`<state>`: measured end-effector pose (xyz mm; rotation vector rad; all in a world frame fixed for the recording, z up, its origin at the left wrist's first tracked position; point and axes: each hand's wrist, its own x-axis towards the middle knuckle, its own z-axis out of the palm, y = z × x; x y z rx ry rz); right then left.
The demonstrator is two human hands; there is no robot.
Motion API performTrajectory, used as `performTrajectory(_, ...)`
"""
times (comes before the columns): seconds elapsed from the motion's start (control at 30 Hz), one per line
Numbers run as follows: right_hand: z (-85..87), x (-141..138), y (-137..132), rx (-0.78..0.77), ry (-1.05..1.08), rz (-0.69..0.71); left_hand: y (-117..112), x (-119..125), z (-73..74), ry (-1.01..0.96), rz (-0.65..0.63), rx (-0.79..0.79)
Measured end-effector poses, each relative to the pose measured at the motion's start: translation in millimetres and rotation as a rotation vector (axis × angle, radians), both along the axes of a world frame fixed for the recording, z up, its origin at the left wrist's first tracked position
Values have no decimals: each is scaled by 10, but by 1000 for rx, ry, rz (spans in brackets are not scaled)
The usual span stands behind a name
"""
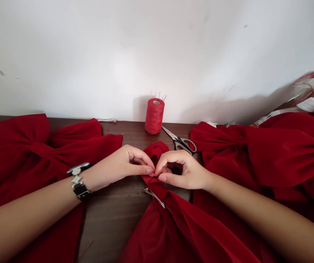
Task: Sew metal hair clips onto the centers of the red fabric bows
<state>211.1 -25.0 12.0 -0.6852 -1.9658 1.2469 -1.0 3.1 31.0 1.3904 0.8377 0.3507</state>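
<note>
Left hand: the left hand [125, 166], wearing a black-strapped bracelet [79, 181], pinches a fold of red cloth [154, 152], its fingers [146, 170] closed narrow.
Right hand: the right hand [181, 171] pinches the same fold, fingertips [159, 168] meeting the left's.
Cloth: mid-bench [113, 226], with a metal clip [153, 197] on it, between two large red fabric bows [17, 160] [283, 157].
Back edge: a red thread spool [154, 116] stuck with pins, steel scissors [181, 143] beside it.

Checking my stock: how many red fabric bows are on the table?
2: one bow on the left, one on the right. The red fabric at the front may be a third.
</note>
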Motion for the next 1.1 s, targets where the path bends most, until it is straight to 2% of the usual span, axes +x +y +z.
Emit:
performTrajectory(0.13,-61,6,35,-171,56,-90,4,-5,-14,15,14,13)
performTrajectory(0.37,-110,-21,61,-324,57,-59,8,-5,-30,1,8,0)
performTrajectory(0.6,-98,-13,74,-348,78,-8,5,-4,-38,-6,14,-9)
performTrajectory(0.8,-49,1,62,-295,22,14,-5,-8,-35,-9,34,3)
performTrajectory(1.1,-122,-81,-38,-243,13,-146,7,2,-94,-79,89,-97)
